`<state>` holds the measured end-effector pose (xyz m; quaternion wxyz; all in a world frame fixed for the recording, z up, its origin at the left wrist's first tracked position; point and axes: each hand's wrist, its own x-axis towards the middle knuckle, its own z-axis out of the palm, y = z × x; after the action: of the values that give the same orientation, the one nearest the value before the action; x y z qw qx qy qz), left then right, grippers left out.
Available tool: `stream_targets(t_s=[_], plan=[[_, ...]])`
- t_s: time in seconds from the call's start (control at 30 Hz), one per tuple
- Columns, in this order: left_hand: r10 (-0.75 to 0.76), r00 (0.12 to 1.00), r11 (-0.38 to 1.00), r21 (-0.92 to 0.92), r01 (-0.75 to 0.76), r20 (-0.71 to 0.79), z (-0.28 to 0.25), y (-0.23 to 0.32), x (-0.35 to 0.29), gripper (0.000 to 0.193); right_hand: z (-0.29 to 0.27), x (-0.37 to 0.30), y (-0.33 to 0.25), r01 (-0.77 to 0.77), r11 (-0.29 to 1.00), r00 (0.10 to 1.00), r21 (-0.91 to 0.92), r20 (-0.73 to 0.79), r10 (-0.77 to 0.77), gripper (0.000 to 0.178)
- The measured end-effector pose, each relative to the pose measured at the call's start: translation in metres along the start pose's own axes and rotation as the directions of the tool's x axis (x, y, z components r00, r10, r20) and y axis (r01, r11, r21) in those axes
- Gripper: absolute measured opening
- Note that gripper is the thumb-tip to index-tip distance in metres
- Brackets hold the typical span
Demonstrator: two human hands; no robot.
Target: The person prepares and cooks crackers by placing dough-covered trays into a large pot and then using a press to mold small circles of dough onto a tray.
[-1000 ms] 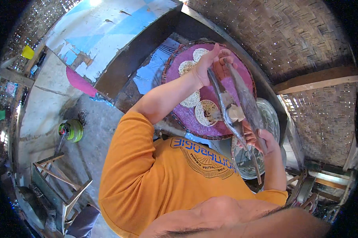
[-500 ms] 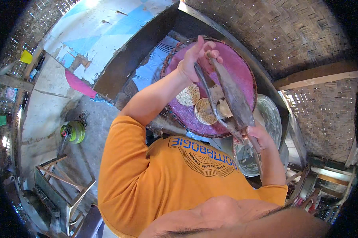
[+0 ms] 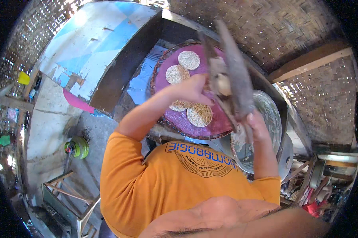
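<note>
A long, dark wooden press-like tool (image 3: 240, 75) with two arms is held slantwise over a round tray, blurred by motion. A pale rounded lump (image 3: 223, 84) shows between its arms. My right hand (image 3: 258, 126) is closed around the tool's near end. Beside its middle, my left hand (image 3: 194, 90) has the thumb and fingers apart; some fingertips are hidden or blurred, so contact is unclear. Several pale, round, noodle-like discs lie on the purple surface (image 3: 167, 89) of the woven-rimmed tray, among them a far disc (image 3: 189, 60) and a near disc (image 3: 199, 115).
Right of the tray stands a large metal basin (image 3: 268, 115). A box-like structure with a peeling blue-and-white top (image 3: 95, 35) borders the tray on the left. A green gas cylinder (image 3: 81, 148) stands on the floor, and woven walls (image 3: 278, 31) rise behind.
My left hand has left the tool's far end and come down beside its middle. The tool has swung more upright, its far end moving away. More discs on the tray now show.
</note>
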<state>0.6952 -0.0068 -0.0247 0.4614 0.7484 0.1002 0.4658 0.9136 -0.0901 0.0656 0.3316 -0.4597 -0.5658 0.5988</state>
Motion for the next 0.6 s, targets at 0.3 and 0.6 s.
stream_targets(t_s=[0.3,0.6], plan=[[-0.377,0.74,0.917,-0.113,0.383,-0.557,-0.014,0.01,-0.054,0.044,-0.027,0.059,0.069,0.09,0.58,0.993,-0.809,0.026,-0.118,0.024],[-0.489,0.513,0.872,-0.417,0.258,-0.705,-0.022,0.052,-0.068,0.029,-0.036,0.063,0.081,0.242,0.472,0.963,-0.848,0.15,-0.225,0.019]])
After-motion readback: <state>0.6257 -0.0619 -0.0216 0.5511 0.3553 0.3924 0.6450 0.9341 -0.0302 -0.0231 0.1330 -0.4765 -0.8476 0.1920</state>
